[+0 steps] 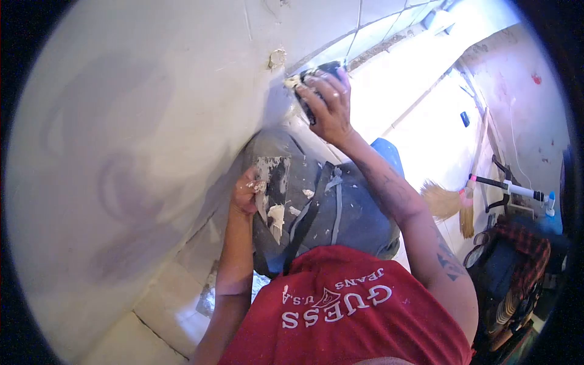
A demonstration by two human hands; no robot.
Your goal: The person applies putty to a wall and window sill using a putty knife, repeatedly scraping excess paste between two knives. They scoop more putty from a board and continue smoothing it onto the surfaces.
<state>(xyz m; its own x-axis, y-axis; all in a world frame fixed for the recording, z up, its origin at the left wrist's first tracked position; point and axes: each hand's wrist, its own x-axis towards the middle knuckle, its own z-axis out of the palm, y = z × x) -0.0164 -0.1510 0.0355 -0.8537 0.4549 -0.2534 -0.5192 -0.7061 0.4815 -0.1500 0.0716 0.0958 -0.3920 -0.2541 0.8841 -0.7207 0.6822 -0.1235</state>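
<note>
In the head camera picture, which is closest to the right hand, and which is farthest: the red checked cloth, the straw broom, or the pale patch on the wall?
From the right hand:
1. Pale patch, on the wall just to its left.
2. Straw broom, off to the right.
3. Red checked cloth, at the far right.

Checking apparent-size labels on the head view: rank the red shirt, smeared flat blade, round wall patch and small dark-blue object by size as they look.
Largest to smallest, as seen:
1. red shirt
2. smeared flat blade
3. round wall patch
4. small dark-blue object
</note>
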